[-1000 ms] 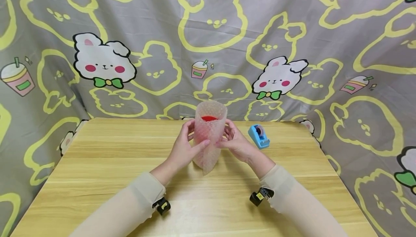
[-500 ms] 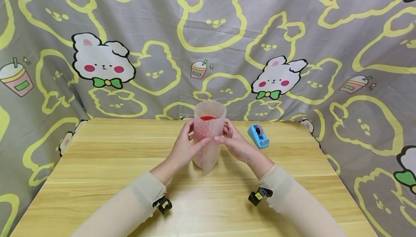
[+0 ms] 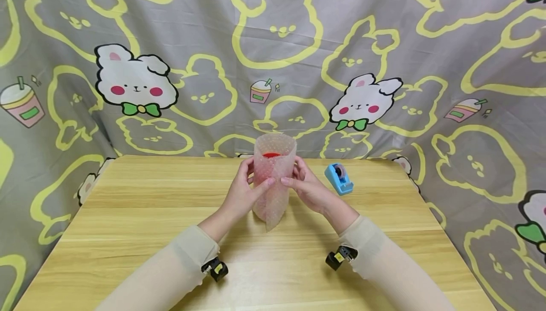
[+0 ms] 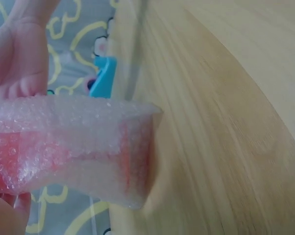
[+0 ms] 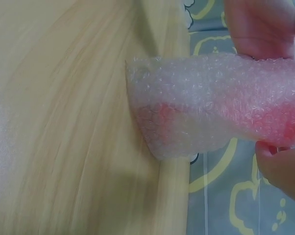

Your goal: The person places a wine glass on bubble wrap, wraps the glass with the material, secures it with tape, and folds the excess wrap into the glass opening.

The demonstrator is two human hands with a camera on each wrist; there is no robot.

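A roll of bubble wrap [image 3: 277,202] stands upright on the table, wrapped round a red object [image 3: 272,155]. Through the layers in the left wrist view, the object looks like a goblet, with a narrow stem and a flat foot. On the left side my left hand [image 3: 239,192] grips the wrapped roll, thumb in front and fingers behind. My right hand [image 3: 313,190] holds it from the right in the same way, its thumb beside the overlapping edge. The wrap rises above the red rim, and its loose lower corner points down at the front.
A blue tape dispenser [image 3: 340,179] with a roll of tape sits on the wooden table [image 3: 149,197], to the right of the right hand. Behind the table hangs a grey patterned curtain [image 3: 204,26]. A small black camera is strapped at each wrist.
Both thumbs have slid slightly upward on the front of the wrap, the right one more clearly. The roll and the tape dispenser stay where they were.
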